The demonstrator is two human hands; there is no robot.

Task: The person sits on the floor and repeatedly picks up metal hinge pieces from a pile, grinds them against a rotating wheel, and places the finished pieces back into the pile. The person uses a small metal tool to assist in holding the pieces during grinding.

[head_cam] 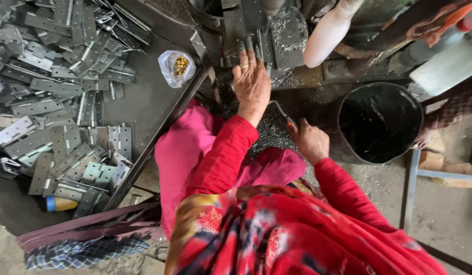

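Note:
My left hand (251, 81) reaches forward with fingers spread flat on a grey metal hinge plate (254, 23) that lies on the bed of a dark machine (277, 46). Metal shavings cover the bed around it. My right hand (310, 140) is lower and closer to me, closed around a thin curved metal rod or handle (279, 109) that runs up toward the left wrist. Both arms wear red sleeves. A pink cloth lies over my lap below the left arm.
A dark tray (144, 102) on the left holds a heap of several grey metal hinges (57, 91) and a small plastic bag of yellow bits (177, 66). A black bucket (378, 122) stands right of my right hand. A white cylinder (325, 35) slants above.

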